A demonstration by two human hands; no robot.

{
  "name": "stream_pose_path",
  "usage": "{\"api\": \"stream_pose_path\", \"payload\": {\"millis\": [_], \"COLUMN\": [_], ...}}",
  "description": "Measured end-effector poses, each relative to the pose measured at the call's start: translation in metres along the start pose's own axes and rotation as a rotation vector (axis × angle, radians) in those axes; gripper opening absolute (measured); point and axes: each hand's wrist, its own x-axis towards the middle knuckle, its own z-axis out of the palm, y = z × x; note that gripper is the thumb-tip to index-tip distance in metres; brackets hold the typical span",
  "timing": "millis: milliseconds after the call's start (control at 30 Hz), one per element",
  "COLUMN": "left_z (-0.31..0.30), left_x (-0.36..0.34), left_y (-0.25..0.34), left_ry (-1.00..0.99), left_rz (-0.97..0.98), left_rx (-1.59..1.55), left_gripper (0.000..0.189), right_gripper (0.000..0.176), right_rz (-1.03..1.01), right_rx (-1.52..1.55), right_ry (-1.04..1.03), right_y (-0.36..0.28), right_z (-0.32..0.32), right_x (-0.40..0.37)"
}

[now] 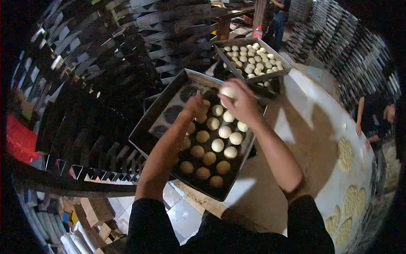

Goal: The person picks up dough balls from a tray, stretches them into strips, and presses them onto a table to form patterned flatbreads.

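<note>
A dark metal tray (165,91) lies tilted in front of me, with rows of round pale dough balls (217,145) on its middle and right part. Dark round marks show on its bare left side. My left hand (196,106) is over the tray's upper middle, its fingers curled down at a dough ball. Just right of it, my right hand (240,101) is raised over the tray's upper right, slightly blurred, with its fingers around a pale dough ball (227,92).
Beyond stands another tray (285,64) full of dough balls. Shaped dough pieces (346,155) lie on the table (304,91) at right, where a person (374,116) stands. Another person (279,25) is at the back. Stacked dark trays (84,114) rise on the left.
</note>
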Motion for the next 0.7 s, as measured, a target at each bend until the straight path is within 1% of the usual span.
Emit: {"api": "stream_pose_path", "payload": {"millis": [33,67,167,200,233,267,300,333,367,400,433,500,533,567,633,700], "left_z": [-0.003,-0.014,-0.045,-0.055,-0.057,-0.049,-0.033,-0.001,0.040,0.087,0.135,0.233,0.268,0.278,0.284,0.336], "left_x": [-0.011,-0.031,-0.081,-0.108,-0.139,-0.172,-0.204,-0.234,-0.259,-0.282,-0.304,-0.336,-0.349,-0.355,-0.339,-0.333], "left_y": [0.007,0.023,0.081,0.119,0.159,0.193,0.222,0.238,0.252,0.277,0.300,0.329,0.355,0.392,0.479,0.558], "left_ry": [0.027,0.157,0.360,0.326,0.283,0.240,0.193,0.105,0.012,-0.108,-0.239,-0.502,-0.631,-0.722,-0.837,-0.918], "left_rz": [-0.065,0.059,0.272,0.300,0.340,0.423,0.506,0.655,0.802,0.693,0.584,0.690,0.747,0.888,1.141,1.239], "left_rx": [-0.001,0.153,0.046,0.044,0.034,-0.087,-0.217,-0.393,-0.581,-0.611,-0.628,-0.686,-0.708,-0.615,-0.416,-0.445], "left_gripper": [0.088,0.093,0.077,0.068,0.060,0.052,0.044,0.042,0.040,0.039,0.039,0.043,0.045,0.048,0.055,0.063], "right_gripper": [0.033,0.032,0.031,0.027,0.025,0.023,0.021,0.012,0.005,0.011,0.014,0.018,0.018,0.019,0.014,0.012], "right_rz": [0.048,0.017,0.052,0.012,0.018,0.027,0.024,0.099,0.227,0.470,0.605,0.889,1.034,1.179,1.136,1.142], "right_rx": [-0.055,-0.139,-0.594,-0.379,-0.283,-0.200,-0.135,-0.242,-0.439,-0.499,-0.544,-0.660,-0.731,-0.789,-1.054,-1.107], "right_ry": [-0.116,-0.176,-0.450,-0.148,-0.036,0.083,0.209,0.188,0.405,0.505,0.493,0.527,0.571,0.612,0.649,0.681], "right_y": [0.028,0.052,0.060,0.094,0.086,0.059,0.034,0.023,0.023,0.022,0.017,-0.006,-0.021,-0.040,-0.082,-0.114], "right_z": [0.030,0.053,0.047,0.057,0.031,-0.011,-0.053,-0.096,-0.119,-0.141,-0.170,-0.227,-0.253,-0.276,-0.308,-0.349], "right_x": [0.009,0.004,-0.017,-0.048,-0.073,-0.098,-0.125,-0.165,-0.219,-0.275,-0.333,-0.445,-0.495,-0.547,-0.654,-0.707]}}
